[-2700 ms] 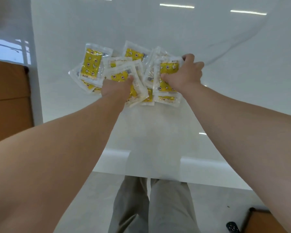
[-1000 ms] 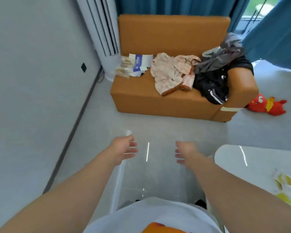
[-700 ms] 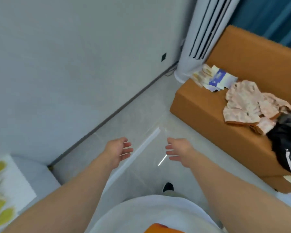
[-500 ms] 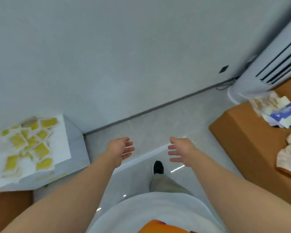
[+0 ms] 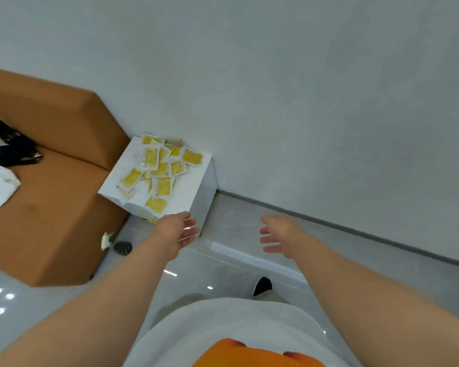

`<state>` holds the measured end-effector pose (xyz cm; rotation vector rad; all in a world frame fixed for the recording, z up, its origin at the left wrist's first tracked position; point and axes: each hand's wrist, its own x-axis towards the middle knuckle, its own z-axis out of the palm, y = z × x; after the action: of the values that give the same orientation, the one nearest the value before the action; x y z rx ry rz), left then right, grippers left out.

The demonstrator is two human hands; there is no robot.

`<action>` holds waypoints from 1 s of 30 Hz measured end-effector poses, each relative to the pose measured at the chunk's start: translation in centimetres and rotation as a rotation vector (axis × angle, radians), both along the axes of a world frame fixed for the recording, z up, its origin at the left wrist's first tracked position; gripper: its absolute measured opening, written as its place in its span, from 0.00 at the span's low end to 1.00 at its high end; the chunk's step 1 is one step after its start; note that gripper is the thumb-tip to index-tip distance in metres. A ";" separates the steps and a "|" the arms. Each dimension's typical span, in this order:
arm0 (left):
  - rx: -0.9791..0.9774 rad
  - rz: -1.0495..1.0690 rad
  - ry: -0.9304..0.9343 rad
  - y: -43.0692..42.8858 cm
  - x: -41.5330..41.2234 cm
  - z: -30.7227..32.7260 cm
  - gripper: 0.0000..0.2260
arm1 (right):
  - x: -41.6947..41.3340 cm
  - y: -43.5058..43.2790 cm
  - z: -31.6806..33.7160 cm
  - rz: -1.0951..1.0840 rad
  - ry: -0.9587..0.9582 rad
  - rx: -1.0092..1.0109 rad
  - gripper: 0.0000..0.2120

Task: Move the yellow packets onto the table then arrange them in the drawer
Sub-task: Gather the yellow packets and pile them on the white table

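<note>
Both hands empty, fingers relaxed; yellow packets (image 5: 159,172) heaped on cabinet (image 5: 194,178).

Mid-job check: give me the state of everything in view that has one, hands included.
white cabinet, against the wall beside the sofa; drawer state cannot be told.
yellow packets, loose overlapping heap on the cabinet top, none held.
left hand, open, empty, just short of the cabinet.
right hand, open, empty, over the floor.
dark clothes, lying on the sofa seat.

Packets (image 5: 159,170) on cabinet (image 5: 194,189), beside sofa (image 5: 51,207)
</note>
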<state>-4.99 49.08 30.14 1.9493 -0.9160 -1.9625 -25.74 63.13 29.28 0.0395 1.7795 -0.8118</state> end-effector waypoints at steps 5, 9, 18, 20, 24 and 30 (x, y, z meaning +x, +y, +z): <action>0.015 0.169 -0.034 -2.7 3.2 -0.8 0.06 | 0.9 -6.1 -0.8 0.173 -0.003 0.059 0.09; 0.037 0.282 -0.073 -5.9 6.1 -2.2 0.06 | 2.5 -11.5 -1.4 0.260 -0.002 0.089 0.09; 0.127 0.194 -0.125 -20.5 10.4 -8.8 0.05 | 7.7 -25.4 -5.4 0.157 -0.005 0.151 0.12; 0.153 0.090 -0.160 -24.8 11.2 -9.7 0.06 | 9.4 -27.9 -6.4 0.034 -0.036 0.200 0.13; 0.169 -0.036 -0.235 -32.9 13.3 -10.4 0.06 | 14.5 -33.2 -7.9 -0.105 -0.142 0.288 0.13; 0.248 -0.184 -0.298 -39.2 13.5 -13.1 0.09 | 19.7 -40.1 -8.9 -0.211 -0.264 0.298 0.08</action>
<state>8.50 9.90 17.05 2.4266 -0.9937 -1.9995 -6.09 22.98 20.40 0.5150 1.6461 -0.6482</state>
